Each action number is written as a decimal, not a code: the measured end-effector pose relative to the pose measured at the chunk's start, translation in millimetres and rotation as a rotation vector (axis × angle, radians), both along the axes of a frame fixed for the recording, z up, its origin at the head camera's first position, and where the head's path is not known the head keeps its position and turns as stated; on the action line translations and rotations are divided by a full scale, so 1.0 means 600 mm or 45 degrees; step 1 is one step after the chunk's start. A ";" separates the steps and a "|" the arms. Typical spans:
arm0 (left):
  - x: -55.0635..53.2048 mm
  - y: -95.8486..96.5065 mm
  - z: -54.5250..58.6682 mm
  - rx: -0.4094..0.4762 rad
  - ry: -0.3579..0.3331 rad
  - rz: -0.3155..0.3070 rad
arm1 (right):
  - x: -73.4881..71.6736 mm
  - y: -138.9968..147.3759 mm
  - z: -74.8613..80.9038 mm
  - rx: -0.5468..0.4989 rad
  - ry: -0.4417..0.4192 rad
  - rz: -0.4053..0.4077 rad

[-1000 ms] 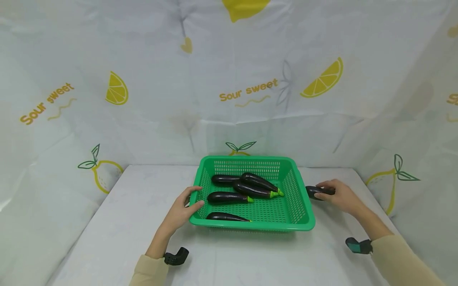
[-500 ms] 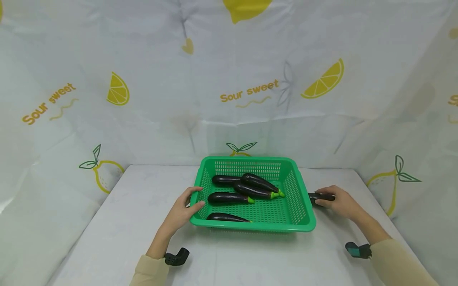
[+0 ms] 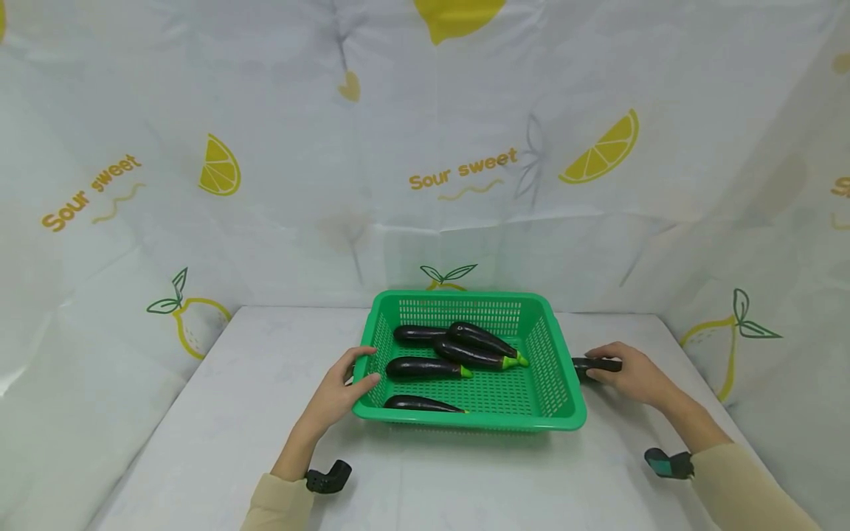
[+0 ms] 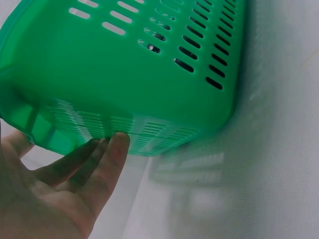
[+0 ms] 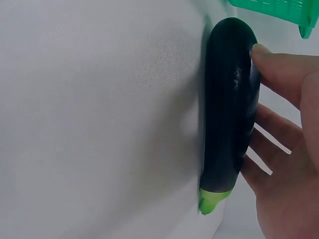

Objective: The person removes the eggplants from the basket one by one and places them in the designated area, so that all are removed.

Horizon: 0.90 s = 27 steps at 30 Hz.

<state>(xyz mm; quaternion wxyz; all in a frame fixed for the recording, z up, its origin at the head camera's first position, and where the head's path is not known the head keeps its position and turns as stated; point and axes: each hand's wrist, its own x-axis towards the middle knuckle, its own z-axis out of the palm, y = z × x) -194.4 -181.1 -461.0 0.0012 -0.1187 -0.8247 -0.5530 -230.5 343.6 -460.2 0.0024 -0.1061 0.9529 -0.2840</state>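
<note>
The eggplant (image 5: 229, 109) lies on its side on the bench (image 3: 465, 479), just beside the right wall of the green basket (image 3: 478, 422), blunt end toward it and green cap (image 5: 213, 196) pointing away. The person's right grip (image 3: 627, 372) has it pinched, thumb set near the blunt end on one side and fingers along the other; the left grip (image 3: 341, 387) holds the basket's left rim, its fingertips touching the outer wall. The eggplant looks firm and fairly light, easily borne by one hand, though nothing shows whether it is real or a moulded model. Its skin shines, so it is probably slippery, and the round body could roll or twist out of a fingertip pinch. The best hold should be across the thick part of the body, thumb and fingers opposed, a little toward the blunt end, where most of the weight likely sits; the narrow cap would make a poor handle and might let the heavy end swing down. If real, it would bruise under a hard squeeze, so moderate pressure seems enough. Five other eggplants (image 3: 428, 367) lie in the basket, two of them overlapping a third.
</note>
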 end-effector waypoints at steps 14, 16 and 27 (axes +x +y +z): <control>0.001 0.000 0.003 -0.003 0.011 -0.008 | 0.002 0.004 0.015 0.023 0.049 0.023; 0.001 0.000 0.003 -0.003 0.014 -0.009 | 0.004 0.004 0.022 0.025 0.076 0.038; -0.001 -0.001 0.001 -0.014 -0.016 -0.004 | 0.021 -0.011 0.089 0.057 0.194 0.066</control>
